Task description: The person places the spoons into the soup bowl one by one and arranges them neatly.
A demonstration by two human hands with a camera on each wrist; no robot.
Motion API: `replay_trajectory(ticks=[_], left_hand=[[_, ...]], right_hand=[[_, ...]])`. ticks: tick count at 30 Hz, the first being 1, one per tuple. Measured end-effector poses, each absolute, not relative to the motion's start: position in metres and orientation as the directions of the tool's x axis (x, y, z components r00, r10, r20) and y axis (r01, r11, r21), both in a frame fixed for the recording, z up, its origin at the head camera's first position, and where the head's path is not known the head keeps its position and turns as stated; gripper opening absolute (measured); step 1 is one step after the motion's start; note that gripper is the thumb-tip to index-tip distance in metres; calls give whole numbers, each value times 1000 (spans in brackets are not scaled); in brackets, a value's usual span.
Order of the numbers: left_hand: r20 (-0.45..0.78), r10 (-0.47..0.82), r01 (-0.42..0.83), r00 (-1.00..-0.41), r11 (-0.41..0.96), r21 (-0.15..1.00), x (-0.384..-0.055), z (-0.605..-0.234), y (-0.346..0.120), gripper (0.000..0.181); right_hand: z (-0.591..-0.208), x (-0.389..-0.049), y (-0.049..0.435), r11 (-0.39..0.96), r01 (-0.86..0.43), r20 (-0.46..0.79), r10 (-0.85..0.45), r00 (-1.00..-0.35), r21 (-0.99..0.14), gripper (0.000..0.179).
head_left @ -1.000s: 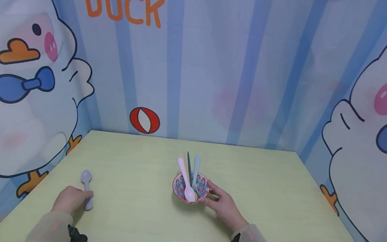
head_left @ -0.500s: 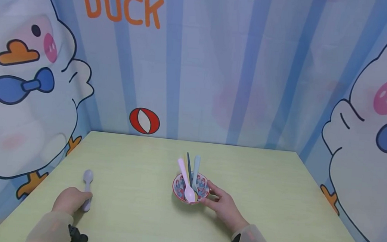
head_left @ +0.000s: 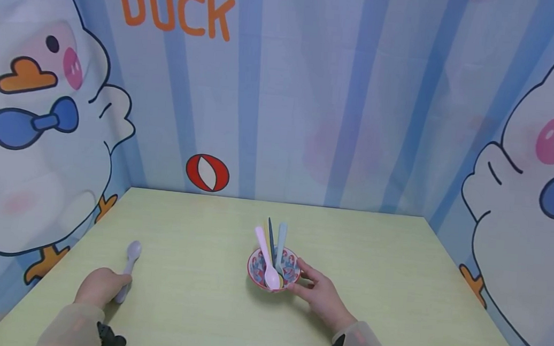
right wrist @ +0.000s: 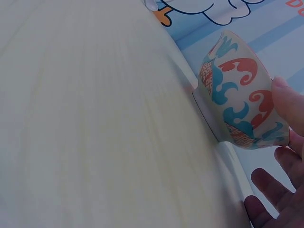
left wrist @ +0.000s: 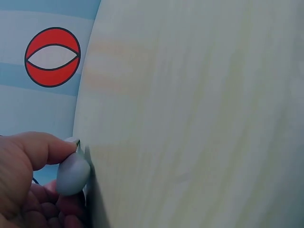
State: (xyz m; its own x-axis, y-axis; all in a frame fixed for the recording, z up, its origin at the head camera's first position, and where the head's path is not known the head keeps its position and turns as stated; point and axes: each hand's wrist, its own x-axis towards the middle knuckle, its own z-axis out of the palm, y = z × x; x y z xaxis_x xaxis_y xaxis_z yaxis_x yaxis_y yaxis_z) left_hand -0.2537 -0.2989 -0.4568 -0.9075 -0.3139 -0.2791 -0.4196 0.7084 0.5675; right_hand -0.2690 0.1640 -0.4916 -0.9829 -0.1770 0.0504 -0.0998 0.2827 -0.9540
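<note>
On the left of the table, my left hand [head_left: 100, 287] pinches a pale purple spoon [head_left: 132, 254] between thumb and fingers, its scoop pointing away from me. The left wrist view shows the thumb on top and a rounded end of the spoon [left wrist: 73, 173] close by. Near the middle stands a patterned bowl [right wrist: 240, 97] with a red rim, which my right hand [head_left: 321, 297] grips at its right side. In the bowl lean a pink spoon [head_left: 266, 255], a light blue utensil [head_left: 280, 243], a dark blue one [head_left: 271, 237] and a yellow one, mostly hidden.
The pale wooden table [head_left: 194, 253] meets a striped blue curtain [head_left: 292, 99] at its back edge. Printed duck cloth also hangs along the left and right sides. A small camera is strapped to each wrist.
The spoon in my left hand has turned, its scoop swinging to the right while the handle end shifts slightly left. My right hand and the bowl stay in place.
</note>
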Motion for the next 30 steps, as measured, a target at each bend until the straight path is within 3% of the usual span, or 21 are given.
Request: replay_trajectory(ticks=[11, 20, 30], left_hand=[[-279, -341, -438, -898, 617, 654, -257, -460, -292, 45], [-270, -272, -379, -923, 541, 750, -258, -454, -280, 57], [-249, -170, -300, -954, 463, 834, -262, -446, -261, 48]], right_hand=[[-491, -269, 164, 292, -108, 55, -184, -981, -950, 67], [-492, -269, 164, 286, -102, 49, -185, -982, -953, 69], [-494, -270, 165, 285, -99, 47, -183, -982, -953, 68]])
